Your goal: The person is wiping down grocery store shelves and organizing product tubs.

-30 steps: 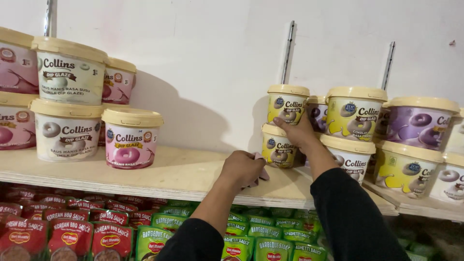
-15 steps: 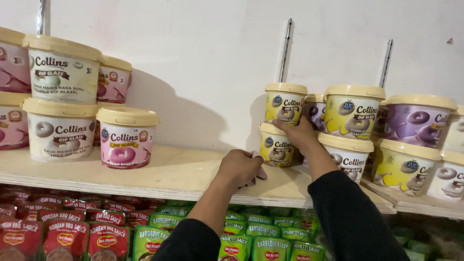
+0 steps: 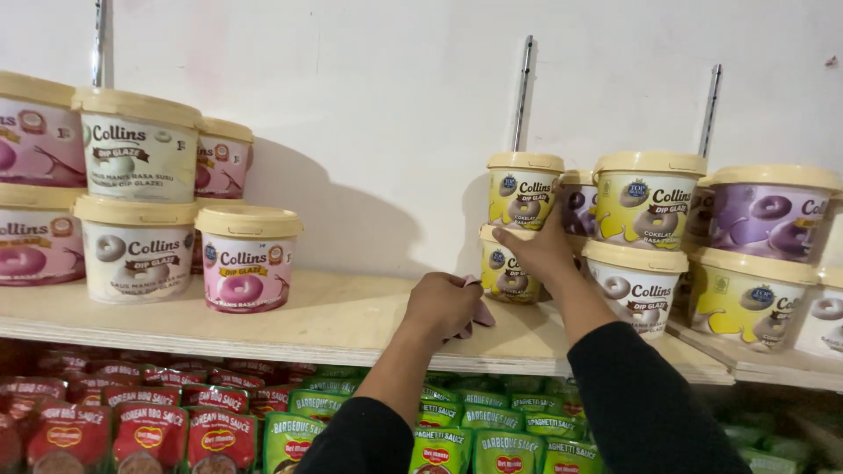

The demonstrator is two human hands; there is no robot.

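Head view: a pink cloth [image 3: 479, 312] is clutched in the closed left hand [image 3: 442, 305] on the wooden shelf [image 3: 334, 320], just beside the stacked tubs [image 3: 518, 224] steadied by the half-open right hand [image 3: 540, 250]; the bare shelf stretch left of the tubs is judged unwiped as yet.

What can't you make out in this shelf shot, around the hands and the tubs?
Head view only:
- Pink cloth: mostly hidden under the left hand; its full shape is unclear.
- Lower yellow tub: partly covered by the right hand; how firmly the fingers grip it is unclear.
- Tubs behind the front row: hidden by those in front.
- Pink tubs at the left edge: cut off.
- Sauce pouches: cut off by the bottom edge.
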